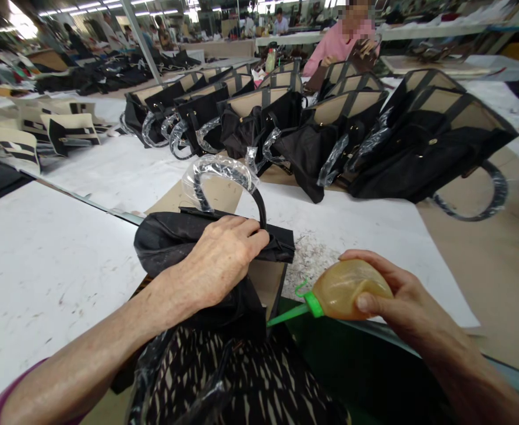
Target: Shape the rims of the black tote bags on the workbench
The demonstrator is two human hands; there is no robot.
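The bag, black and soft, lies just off the middle of the view toward seven o'clock, at the near edge of the white counter. The left hand comes in from eight o'clock and closes on it, fingers bent over its top at the foot of the handle. The thumb's hold underneath is hidden. The handle arches up at twelve o'clock from the hand, part of it in clear wrap.

The right hand reaches in from five o'clock and grips a bottle, thumb on the near side, its soft wall pressed in. The bottle is at four o'clock from the bag, amber, tilted, its green nozzle pointing between eight and nine o'clock. The nozzle's tip is at the bag's lower right edge; whether it touches cannot be told.

Dark specks are scattered on the counter at three o'clock from the bag. Below the bag, at six o'clock, is a black-and-beige patterned cloth.

From twelve to two o'clock stands a row of bags, black outside and beige inside, several with wrapped handles. Pale and black panels lie at ten o'clock. Beyond the row, toward one o'clock, a person in pink holds something brown.
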